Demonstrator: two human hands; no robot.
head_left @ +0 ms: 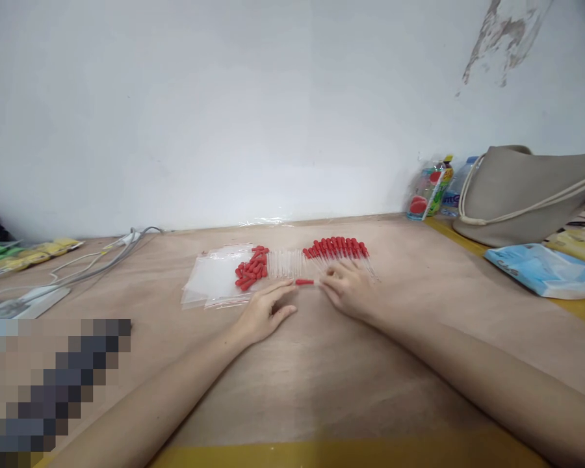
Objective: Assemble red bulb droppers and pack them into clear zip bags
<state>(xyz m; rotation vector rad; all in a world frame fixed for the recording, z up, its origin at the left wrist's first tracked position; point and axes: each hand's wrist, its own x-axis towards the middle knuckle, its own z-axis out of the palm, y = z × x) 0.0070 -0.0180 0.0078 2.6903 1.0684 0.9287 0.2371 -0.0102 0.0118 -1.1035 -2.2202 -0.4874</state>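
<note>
Both my hands meet at the middle of a wooden table (322, 377). My left hand (266, 312) and my right hand (346, 289) pinch the two ends of one dropper with a red bulb (305, 281) between them. Behind the right hand lies a fanned row of several finished droppers with red bulbs (338, 248). Behind the left hand sit a pile of loose red rubber bulbs (251, 268) and a bunch of clear glass tubes (285, 263). A stack of clear plastic bags (214, 279) lies left of the bulbs.
A beige bag with cord handles (526, 192) and drink bottles (431, 188) stand at the back right, with a blue packet (546, 270) in front. Grey cables (92, 263) and green and yellow packets (24, 253) lie at the left. A white wall closes the back.
</note>
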